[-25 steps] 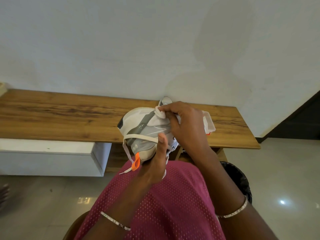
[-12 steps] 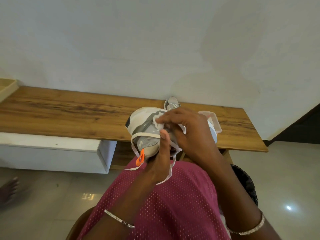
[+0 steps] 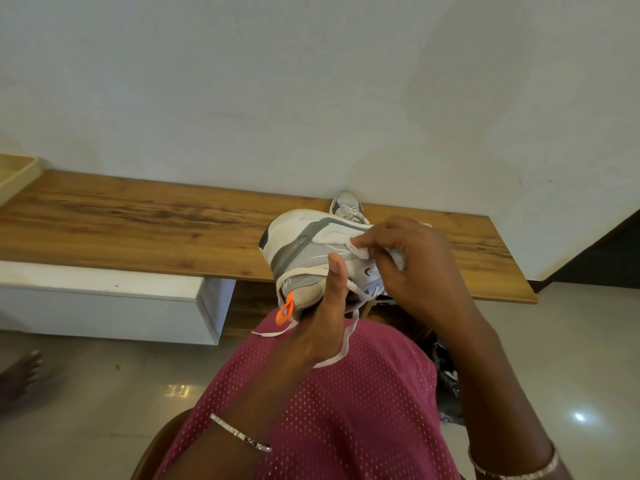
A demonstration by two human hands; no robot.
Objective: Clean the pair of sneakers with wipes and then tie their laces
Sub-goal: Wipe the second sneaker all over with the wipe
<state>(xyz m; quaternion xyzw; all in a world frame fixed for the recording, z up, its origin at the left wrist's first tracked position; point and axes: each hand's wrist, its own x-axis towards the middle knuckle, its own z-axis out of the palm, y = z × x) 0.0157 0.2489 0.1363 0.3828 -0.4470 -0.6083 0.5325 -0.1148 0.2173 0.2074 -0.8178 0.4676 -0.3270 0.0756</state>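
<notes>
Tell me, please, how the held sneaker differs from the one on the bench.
The held sneaker is in the left hand; the bench sneaker stands on the bench. The right hand presses a wipe to the held sneaker; the bench sneaker is untouched, mostly hidden. Both are grey and white.

Two sneakers [image 3: 304, 244] [image 3: 348, 207], one wipe [image 3: 360, 251], two hands [image 3: 322, 330] [image 3: 415, 268], two bracelets [image 3: 239, 434] [image 3: 512, 471], one wooden bench [image 3: 138, 230].

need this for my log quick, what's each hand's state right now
Left hand: closed, holding the grey and white sneaker from below, thumb up its side.
Right hand: closed, pinching a white wipe against the sneaker.
</notes>
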